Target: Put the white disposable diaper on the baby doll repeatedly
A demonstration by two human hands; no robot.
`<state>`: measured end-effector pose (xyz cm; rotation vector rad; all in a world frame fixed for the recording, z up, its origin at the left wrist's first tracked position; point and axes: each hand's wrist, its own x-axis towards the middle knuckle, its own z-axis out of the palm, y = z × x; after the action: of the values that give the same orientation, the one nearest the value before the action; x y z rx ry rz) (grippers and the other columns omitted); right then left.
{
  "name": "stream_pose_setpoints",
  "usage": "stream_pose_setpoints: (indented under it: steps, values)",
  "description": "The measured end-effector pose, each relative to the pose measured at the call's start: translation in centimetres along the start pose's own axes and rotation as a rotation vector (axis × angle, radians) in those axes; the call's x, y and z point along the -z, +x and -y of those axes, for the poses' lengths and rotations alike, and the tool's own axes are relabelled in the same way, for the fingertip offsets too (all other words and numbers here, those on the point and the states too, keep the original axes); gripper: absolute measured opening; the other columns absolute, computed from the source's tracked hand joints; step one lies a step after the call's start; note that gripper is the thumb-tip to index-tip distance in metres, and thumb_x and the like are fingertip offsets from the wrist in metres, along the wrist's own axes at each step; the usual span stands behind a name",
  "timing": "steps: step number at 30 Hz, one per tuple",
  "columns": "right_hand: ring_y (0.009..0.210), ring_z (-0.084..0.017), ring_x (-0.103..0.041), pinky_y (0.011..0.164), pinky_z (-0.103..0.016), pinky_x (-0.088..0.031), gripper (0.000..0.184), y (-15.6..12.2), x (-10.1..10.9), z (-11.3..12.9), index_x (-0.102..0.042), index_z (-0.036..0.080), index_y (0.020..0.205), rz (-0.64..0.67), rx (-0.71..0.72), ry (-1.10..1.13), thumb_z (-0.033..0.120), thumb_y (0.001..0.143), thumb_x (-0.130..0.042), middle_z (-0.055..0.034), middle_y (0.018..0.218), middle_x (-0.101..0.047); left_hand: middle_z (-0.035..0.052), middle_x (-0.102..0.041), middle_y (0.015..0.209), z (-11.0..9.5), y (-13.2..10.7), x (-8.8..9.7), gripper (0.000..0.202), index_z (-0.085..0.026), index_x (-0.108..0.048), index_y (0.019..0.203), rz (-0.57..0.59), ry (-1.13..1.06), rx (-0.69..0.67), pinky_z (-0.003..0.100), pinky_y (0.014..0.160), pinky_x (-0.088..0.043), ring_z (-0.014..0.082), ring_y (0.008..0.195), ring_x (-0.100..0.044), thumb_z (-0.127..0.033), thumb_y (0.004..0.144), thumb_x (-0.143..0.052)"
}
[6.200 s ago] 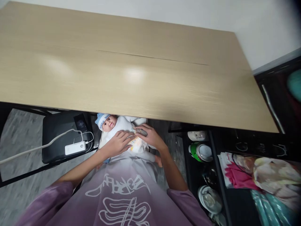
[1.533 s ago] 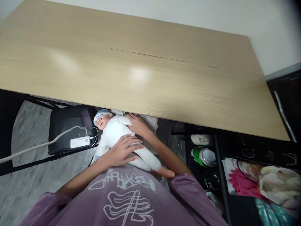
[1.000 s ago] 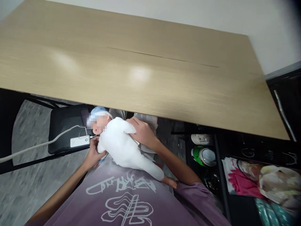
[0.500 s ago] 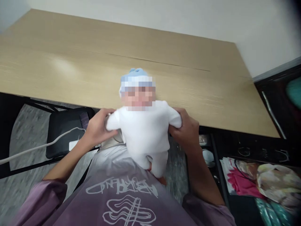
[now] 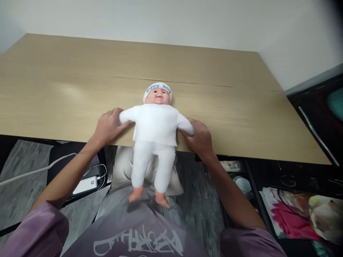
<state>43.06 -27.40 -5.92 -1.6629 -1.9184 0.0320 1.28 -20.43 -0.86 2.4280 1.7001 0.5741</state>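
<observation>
A baby doll point(image 5: 155, 125) in white clothes and a white cap with blue lettering lies face up at the table's front edge. Its head and upper body rest over the wooden tabletop point(image 5: 88, 100), while its legs and bare feet hang past the edge towards me. My left hand point(image 5: 109, 125) is closed around the end of the doll's sleeve on the left side. On the other side, my right hand point(image 5: 198, 137) grips the opposite sleeve. The doll's own hands are hidden inside the sleeves or under my fingers.
Below the table on the left, a white power bank point(image 5: 86, 185) with a cable lies on a black chair point(image 5: 61, 162). At lower right, a dark shelf holds a pink cloth point(image 5: 293, 219) and plastic-wrapped items. A pale wall point(image 5: 150, 21) stands behind the table.
The doll has moved away from my body and down onto the table edge, held by both arms. Its legs now hang straighter, and the view has shifted.
</observation>
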Motion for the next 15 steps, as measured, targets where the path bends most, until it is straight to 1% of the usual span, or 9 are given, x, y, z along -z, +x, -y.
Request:
stream_pose_setpoints:
  steps: [2, 5, 8, 11, 15]
  values:
    - [0.117, -0.039, -0.073, 0.102, -0.053, -0.060, 0.057, 1.8, -1.0, -0.8, -0.072, 0.026, 0.143, 0.006, 0.001, 0.005, 0.071, 0.114, -0.054, -0.0153, 0.130, -0.082, 0.0178, -0.079, 0.113, 1.2, 1.6, -0.9, 0.068, -0.020, -0.071, 0.125, -0.002, 0.017, -0.024, 0.048, 0.094, -0.056, 0.0372, 0.104, -0.072, -0.084, 0.107, -0.057]
    - [0.119, -0.040, -0.072, 0.106, -0.055, -0.059, 0.061, 5.6, -2.9, -2.1, -0.071, 0.023, 0.146, 0.007, 0.000, -0.013, 0.071, 0.115, -0.051, -0.0172, 0.131, -0.081, 0.0200, -0.077, 0.115, 2.8, 5.3, -2.4, 0.077, -0.019, -0.071, 0.125, -0.015, 0.018, -0.039, 0.049, 0.096, -0.055, 0.0384, 0.106, -0.071, -0.090, 0.108, -0.048]
    - [0.122, -0.041, -0.071, 0.110, -0.057, -0.058, 0.063, 10.1, -4.9, -3.6, -0.071, 0.020, 0.147, 0.008, 0.012, -0.041, 0.070, 0.115, -0.051, -0.0196, 0.134, -0.080, 0.0227, -0.077, 0.122, 4.3, 9.6, -3.8, 0.085, -0.016, -0.071, 0.131, -0.061, 0.023, -0.023, 0.049, 0.100, -0.053, 0.0403, 0.111, -0.071, -0.093, 0.106, -0.045]
    - [0.126, -0.041, -0.070, 0.113, -0.057, -0.057, 0.062, 14.5, -6.7, -5.1, -0.070, 0.019, 0.147, 0.007, 0.037, -0.036, 0.068, 0.115, -0.050, -0.0197, 0.138, -0.080, 0.0247, -0.076, 0.130, 5.7, 14.1, -5.1, 0.089, -0.013, -0.070, 0.137, -0.107, 0.015, -0.018, 0.050, 0.107, -0.051, 0.0424, 0.121, -0.071, -0.093, 0.107, -0.044]
    - [0.130, -0.040, -0.068, 0.116, -0.057, -0.055, 0.063, 19.6, -8.7, -6.9, -0.068, 0.018, 0.150, -0.035, 0.057, -0.037, 0.068, 0.117, -0.048, -0.0209, 0.142, -0.077, 0.0267, -0.073, 0.139, 7.6, 19.7, -6.8, 0.094, -0.011, -0.068, 0.141, -0.157, -0.028, -0.024, 0.051, 0.115, -0.048, 0.0431, 0.134, -0.068, -0.095, 0.107, -0.044]
